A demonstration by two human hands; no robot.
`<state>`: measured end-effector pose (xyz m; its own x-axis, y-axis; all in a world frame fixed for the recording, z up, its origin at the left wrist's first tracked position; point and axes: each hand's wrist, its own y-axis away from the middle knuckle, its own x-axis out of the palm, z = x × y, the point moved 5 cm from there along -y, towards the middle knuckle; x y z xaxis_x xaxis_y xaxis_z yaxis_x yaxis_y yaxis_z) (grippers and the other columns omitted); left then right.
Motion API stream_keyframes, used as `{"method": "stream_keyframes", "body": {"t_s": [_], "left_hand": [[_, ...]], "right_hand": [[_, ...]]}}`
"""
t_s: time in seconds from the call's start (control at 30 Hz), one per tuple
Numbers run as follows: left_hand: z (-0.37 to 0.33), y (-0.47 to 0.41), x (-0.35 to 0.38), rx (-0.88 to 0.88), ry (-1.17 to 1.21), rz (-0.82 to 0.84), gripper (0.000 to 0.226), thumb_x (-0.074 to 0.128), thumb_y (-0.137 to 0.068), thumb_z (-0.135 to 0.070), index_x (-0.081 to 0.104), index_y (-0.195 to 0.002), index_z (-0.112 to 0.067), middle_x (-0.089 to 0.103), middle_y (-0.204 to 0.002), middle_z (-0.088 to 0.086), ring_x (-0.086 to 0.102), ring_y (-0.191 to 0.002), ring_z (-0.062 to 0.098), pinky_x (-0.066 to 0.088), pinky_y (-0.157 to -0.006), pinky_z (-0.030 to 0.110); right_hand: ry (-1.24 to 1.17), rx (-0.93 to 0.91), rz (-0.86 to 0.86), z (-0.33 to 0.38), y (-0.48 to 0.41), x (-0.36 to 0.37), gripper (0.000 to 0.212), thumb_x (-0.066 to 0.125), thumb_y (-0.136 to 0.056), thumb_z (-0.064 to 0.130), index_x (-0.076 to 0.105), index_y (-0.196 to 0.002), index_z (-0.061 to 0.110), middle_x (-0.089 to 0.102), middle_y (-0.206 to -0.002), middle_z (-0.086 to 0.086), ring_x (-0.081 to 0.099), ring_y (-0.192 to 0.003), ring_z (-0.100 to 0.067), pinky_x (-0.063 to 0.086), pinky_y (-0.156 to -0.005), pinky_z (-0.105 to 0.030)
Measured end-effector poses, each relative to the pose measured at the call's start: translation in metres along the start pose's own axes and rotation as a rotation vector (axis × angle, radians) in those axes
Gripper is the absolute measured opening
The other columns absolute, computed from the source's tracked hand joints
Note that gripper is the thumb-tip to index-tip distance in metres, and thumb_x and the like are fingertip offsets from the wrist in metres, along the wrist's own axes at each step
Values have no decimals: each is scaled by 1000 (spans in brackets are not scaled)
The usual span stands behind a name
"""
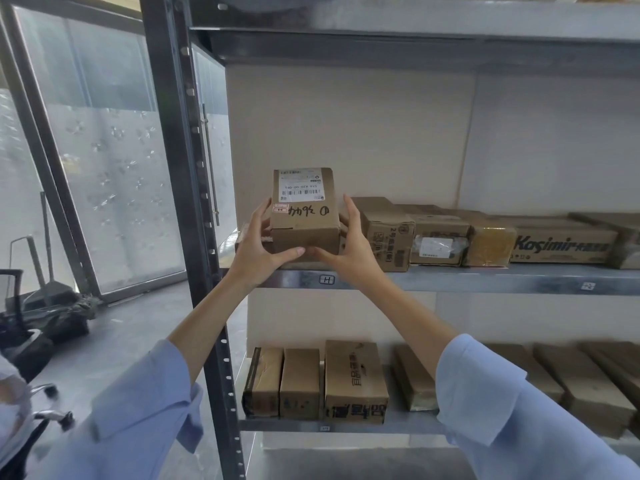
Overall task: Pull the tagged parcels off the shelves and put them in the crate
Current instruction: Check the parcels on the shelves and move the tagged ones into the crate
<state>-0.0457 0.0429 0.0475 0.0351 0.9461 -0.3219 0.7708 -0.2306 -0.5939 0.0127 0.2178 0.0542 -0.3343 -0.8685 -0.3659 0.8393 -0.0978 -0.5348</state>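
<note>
A small brown cardboard parcel (304,211) with a white barcode label, a red tag and black handwriting on top sits at the left end of the middle shelf (485,278), tilted up toward me. My left hand (258,245) grips its left side, thumb under the front edge. My right hand (349,244) grips its right side in the same way. No crate is in view.
More brown parcels line the same shelf to the right, among them a long box (561,245) printed "Kosimir". Several boxes (355,382) stand on the shelf below. A dark steel upright (194,216) rises just left of my left arm. A glass door (114,174) and a chair base (48,407) lie to the left.
</note>
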Motion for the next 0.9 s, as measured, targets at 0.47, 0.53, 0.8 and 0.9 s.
{"method": "stream_keyframes", "body": {"t_s": [0.47,0.53,0.8,0.9], "left_hand": [[-2,-7,11,88,-134,-40,88,81,-76,-33,27,-147,-31,46,-143,-1,51,-115,14,52,-96,39],[-4,-6,14,122,-199,-39,85,81,-77,-31,30,-145,-30,47,-143,-1,47,-114,12,48,-99,42],[17,-12,8,51,-525,-64,83,64,-66,-68,37,-139,-38,54,-137,0,42,-128,29,27,-106,46],[22,-16,5,25,-531,-61,83,62,-66,-69,38,-139,-38,55,-137,-1,43,-127,29,28,-105,47]], "right_hand": [[46,-32,-35,-11,-2,-7,89,73,-86,21,14,-152,31,45,-146,5,45,-132,-13,42,-110,-41],[90,-37,-16,-12,-2,-6,88,72,-87,19,13,-153,29,43,-148,1,43,-134,-17,41,-110,-41],[137,39,61,-25,-10,6,85,70,-89,20,13,-152,28,44,-146,-9,47,-131,-26,43,-108,-42],[119,57,86,-26,-13,9,83,68,-91,21,13,-153,25,45,-146,-10,48,-130,-26,44,-106,-37]]}}
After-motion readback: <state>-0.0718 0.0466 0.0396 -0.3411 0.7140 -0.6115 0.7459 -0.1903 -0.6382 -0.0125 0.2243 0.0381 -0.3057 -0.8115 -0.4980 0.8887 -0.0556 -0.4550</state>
